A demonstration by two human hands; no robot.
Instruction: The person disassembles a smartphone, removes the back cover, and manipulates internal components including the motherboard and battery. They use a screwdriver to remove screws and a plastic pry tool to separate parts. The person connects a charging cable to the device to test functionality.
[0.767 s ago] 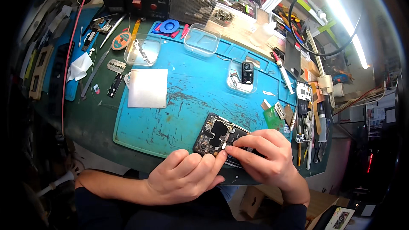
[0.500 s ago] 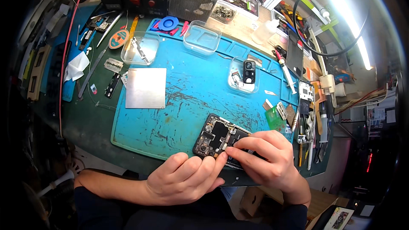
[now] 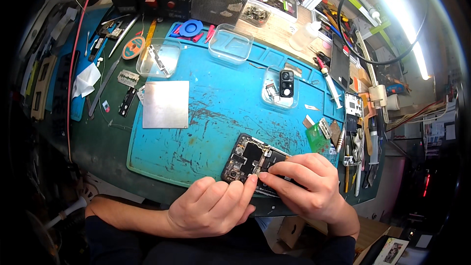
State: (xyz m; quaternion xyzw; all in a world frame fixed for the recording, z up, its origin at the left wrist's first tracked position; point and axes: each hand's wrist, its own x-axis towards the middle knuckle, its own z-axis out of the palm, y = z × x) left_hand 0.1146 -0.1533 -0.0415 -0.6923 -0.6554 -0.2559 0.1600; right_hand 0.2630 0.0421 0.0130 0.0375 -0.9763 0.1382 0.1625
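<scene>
An opened smartphone (image 3: 253, 153) lies slanted at the near edge of the blue mat, its black inner parts and circuit board facing up. My left hand (image 3: 213, 207) is closed, with its fingers curled and the index fingertip on the phone's near side; the thumb shows lower down. From the right, my right hand (image 3: 309, 182) covers the phone's other end. Its thumb and index finger are pinched close together over the middle of the board, beside my left fingertip. Whatever lies between those tips is too small to make out.
On the blue mat (image 3: 216, 103) lie a silver metal plate (image 3: 166, 104) and clear plastic trays (image 3: 230, 44), one holding a black camera cover (image 3: 287, 83). A syringe (image 3: 331, 86), green circuit board (image 3: 319, 136) and phone frame (image 3: 353, 108) are at right. A black box (image 3: 152, 2) stands behind.
My left index fingertip has shifted slightly left on the phone. The right hand's pinch stays at nearly the same spot. The whole view has moved a little.
</scene>
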